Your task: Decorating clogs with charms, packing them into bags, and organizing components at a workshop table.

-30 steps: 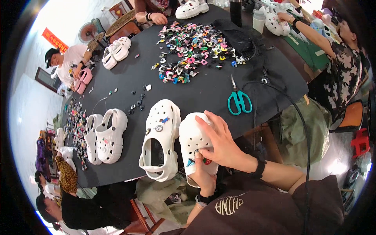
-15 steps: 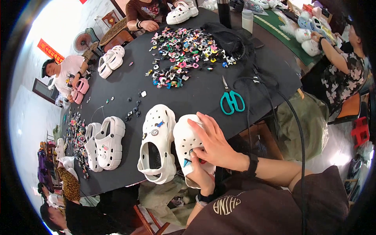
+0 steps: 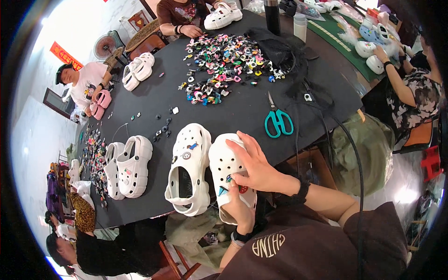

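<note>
Head view: white foam clog with perforated upper (image 3: pixel 224 163) lies at the near edge of the black table (image 3: pixel 154 98), long axis running near-to-far, toe pointing far, heel overhanging toward the person. Right hand (image 3: pixel 259 168) rests flat over the clog's right flank, fingers spread and pressing down on the upper; it grips nothing separately that can be made out. Left hand (image 3: pixel 240 207) comes up from below at the heel end, fingers curled around the clog's near part, thumb beside small coloured charms (image 3: pixel 232 185) seated in the holes. Both hands touch the clog; the left is nearer the charms, the right lies over the toe half. Second white foam clog (image 3: pixel 189 168) lies just left, parallel, touching or nearly so, untouched. Teal-handled scissors (image 3: pixel 278 120) lie far and right of the right hand, apart. Heap of mixed coloured charms (image 3: pixel 224 65) sits well beyond, mid-table. Pair of white clogs (image 3: pixel 127 165) further left.
</note>
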The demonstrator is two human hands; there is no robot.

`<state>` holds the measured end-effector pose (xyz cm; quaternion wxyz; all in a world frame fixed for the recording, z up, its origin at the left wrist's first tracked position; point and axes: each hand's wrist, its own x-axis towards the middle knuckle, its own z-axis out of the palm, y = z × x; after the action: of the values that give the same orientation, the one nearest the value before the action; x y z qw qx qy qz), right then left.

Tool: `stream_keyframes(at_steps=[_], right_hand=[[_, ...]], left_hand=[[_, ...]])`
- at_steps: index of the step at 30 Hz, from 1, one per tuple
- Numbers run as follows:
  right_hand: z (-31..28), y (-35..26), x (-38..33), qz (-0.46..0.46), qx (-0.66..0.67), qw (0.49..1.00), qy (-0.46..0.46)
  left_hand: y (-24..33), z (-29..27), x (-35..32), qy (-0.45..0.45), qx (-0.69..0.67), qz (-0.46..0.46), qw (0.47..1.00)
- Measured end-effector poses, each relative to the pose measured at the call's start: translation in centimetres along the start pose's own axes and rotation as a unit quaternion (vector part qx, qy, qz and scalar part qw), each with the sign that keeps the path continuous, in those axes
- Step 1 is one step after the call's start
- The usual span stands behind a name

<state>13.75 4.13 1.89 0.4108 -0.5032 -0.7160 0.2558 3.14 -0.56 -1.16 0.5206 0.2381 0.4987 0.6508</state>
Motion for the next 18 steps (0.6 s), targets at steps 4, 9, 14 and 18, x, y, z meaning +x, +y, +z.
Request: stream_keyframes(at_steps=[4, 9, 14, 18], right_hand=[[-0.2, 0.3, -0.3, 0.018, 0.022, 0.999, -0.022], [0.6, 0.6, 0.5, 0.028, 0.034, 0.999, -0.014], [1.2, 2.3, 1.4, 0.068, 0.031, 0.997, 0.028], [2.2, 1.9, 1.8, 0.076, 0.066, 0.993, 0.065]], left_hand=[[-0.3, -0.4, -0.1, -0.014, -0.021, 0.013, 1.000], [0.3, -2.1, 0.9, -0.073, -0.096, -0.111, 0.986], [3.7, 0.1, 0.4, -0.082, -0.023, -0.170, 0.982], [3.5, 0.2, 0.5, -0.070, -0.026, -0.152, 0.986]])
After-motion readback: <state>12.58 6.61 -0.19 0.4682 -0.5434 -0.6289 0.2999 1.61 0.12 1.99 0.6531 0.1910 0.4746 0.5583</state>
